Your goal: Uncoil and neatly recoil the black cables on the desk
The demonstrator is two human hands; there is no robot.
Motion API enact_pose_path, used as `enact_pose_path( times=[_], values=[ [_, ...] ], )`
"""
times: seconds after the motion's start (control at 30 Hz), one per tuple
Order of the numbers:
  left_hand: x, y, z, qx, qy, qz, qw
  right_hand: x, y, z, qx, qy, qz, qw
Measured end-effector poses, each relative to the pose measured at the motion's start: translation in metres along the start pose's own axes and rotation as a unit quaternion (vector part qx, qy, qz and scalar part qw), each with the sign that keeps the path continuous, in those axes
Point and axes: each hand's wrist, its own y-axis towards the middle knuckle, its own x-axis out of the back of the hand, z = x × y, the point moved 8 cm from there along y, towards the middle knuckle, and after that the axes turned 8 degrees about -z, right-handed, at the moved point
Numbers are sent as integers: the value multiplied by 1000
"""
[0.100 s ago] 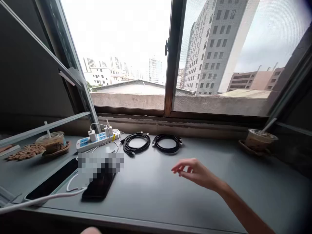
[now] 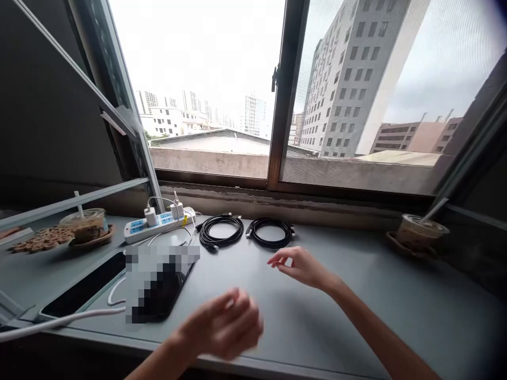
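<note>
My right hand (image 2: 303, 266) hovers over the grey table just in front of a coiled black cable (image 2: 271, 244). Its fingers are loosely bent and apart, with nothing held. Lower down, near the front edge, my left hand (image 2: 225, 326) is in the air with its fingers curled and smeared by motion; nothing can be made out in it. A second coiled black cable (image 2: 221, 244) lies left of the first, both with light metal plugs. A dark phone (image 2: 174, 295) lies left of my left hand, partly covered by a pixelated patch.
A white power strip (image 2: 158, 227) with plugged-in chargers stands at the back left. Another dark device (image 2: 87, 282) and a white cable (image 2: 87, 315) lie at the left. Drink cups stand on coasters, one left (image 2: 89, 227), one right (image 2: 422, 231). A window frame (image 2: 273, 158) rises behind.
My left hand has come into view from the bottom edge. My right hand has moved a little left and farther back, closer to the right-hand coil.
</note>
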Motion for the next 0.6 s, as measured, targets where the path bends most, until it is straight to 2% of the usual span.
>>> enact_pose_path(
  times=[0.03,0.07,0.1,0.13,0.17,0.27,0.33,0.43,0.5,0.6],
  values=[
    [-24,16,13,18,20,47,999,-6,8,-8,-1,-14,2,1000],
    [-47,30,34,65,50,97,992,-13,13,-16,-2,-23,4,1000],
    [-66,41,60,131,85,141,978,-18,16,-25,-4,-32,4,999],
    [-79,46,92,236,120,172,949,-23,18,-33,-8,-38,1,999],
    [-87,52,113,278,137,174,935,-26,19,-40,-13,-43,-4,999],
    [-103,59,160,337,179,178,907,-30,16,-55,-32,-57,-29,997],
    [-110,55,178,356,186,192,895,-31,13,-56,-41,-68,-46,996],
    [-115,48,191,367,170,207,891,-32,10,-52,-45,-91,-64,993],
    [-114,45,194,371,154,197,894,-34,10,-49,-43,-107,-71,991],
    [-107,43,197,387,123,153,901,-36,9,-47,-34,-127,-72,989]
  ],
)
